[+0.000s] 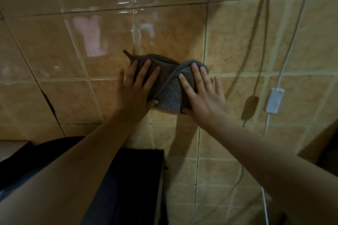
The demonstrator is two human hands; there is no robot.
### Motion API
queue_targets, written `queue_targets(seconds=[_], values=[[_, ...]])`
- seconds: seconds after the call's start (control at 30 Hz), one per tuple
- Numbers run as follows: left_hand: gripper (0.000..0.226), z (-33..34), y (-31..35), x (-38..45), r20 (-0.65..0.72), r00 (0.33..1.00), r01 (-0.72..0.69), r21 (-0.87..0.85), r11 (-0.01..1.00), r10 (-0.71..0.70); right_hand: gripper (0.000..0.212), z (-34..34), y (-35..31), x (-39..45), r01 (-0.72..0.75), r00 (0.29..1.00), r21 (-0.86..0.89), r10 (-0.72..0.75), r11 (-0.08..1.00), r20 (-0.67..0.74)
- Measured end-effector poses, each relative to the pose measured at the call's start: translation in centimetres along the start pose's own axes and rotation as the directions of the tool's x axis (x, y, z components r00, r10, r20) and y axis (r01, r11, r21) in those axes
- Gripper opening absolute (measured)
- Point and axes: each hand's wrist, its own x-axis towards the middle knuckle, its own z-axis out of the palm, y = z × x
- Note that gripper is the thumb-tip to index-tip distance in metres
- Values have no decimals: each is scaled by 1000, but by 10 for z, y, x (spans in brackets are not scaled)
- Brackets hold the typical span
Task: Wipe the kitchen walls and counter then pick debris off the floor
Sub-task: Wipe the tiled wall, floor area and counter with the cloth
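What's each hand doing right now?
Left hand: open, fingers flat on the folded grey terry cloth.
Right hand: open, pressing the same cloth.

We are showing two bare forearms coming up from the bottom of the frame, no sleeves, watches or rings in sight. Our left hand [134,89] and right hand [204,95] are wearing no gloves, nails short and unpainted.
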Motion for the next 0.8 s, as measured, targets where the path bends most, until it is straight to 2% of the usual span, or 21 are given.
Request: queue_targets(seconds=[0.13,0.2,0.43,0.8], values=[[107,-16,-3,12,25,1000,8,-59,998,-7,104,-23,10,12,96,995,-8,-96,995,36],[103,-25,-8,23,55,998,9,-64,998,-6,102,-34,15,21,95,995,-5,-94,996,42],[105,-40,-30,58,-31,999,11,-46,999,-12,104,-76,34,59,156,988,-61,-155,986,26],[101,-67,-35,87,-16,1000,15,-68,998,-16,109,-100,52,84,137,990,-121,-138,983,-2]])
